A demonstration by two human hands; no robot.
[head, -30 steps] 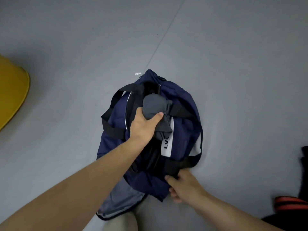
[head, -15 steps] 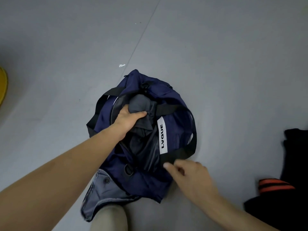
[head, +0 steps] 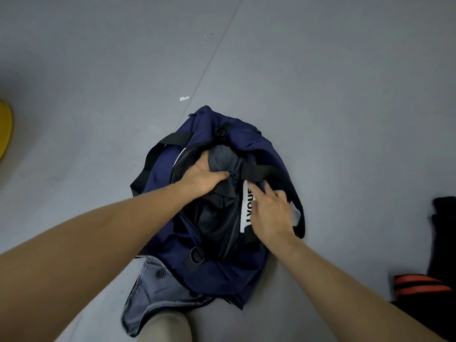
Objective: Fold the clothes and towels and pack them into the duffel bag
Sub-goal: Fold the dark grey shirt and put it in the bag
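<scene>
While the grey garment (head: pixel 223 159) is pressed into the far end of the open navy duffel bag (head: pixel 214 275), it is gripped by the left hand (head: pixel 204 177), with the thumb laid across the cloth and the fingers wrapped behind it. A second ago the bundle was held higher, above the opening; it now sits lower, partly tucked under the black carry strap (head: pixel 259 172) that crosses the mouth of the bag.

The larger change is on the other side. The near strap at the bag's front edge, which was being clutched a second ago, has been let go. The right hand (head: pixel 269 213) has been brought up over the white label (head: pixel 246 208), fingers extended and loosely spread, nothing grasped. Whether the fingertips already touch the strap cannot be told.

It is judged that the bag no longer needs steadying and that the strap is about to be lifted aside, so that the garment can be pushed fully in. The garment is not yet wholly packed. More remains to be done: a black garment with orange stripes (head: pixel 419 285) and further dark clothing (head: pixel 444 218) are seen on the grey floor (head: pixel 345 95), well apart from the bag on the right.
</scene>
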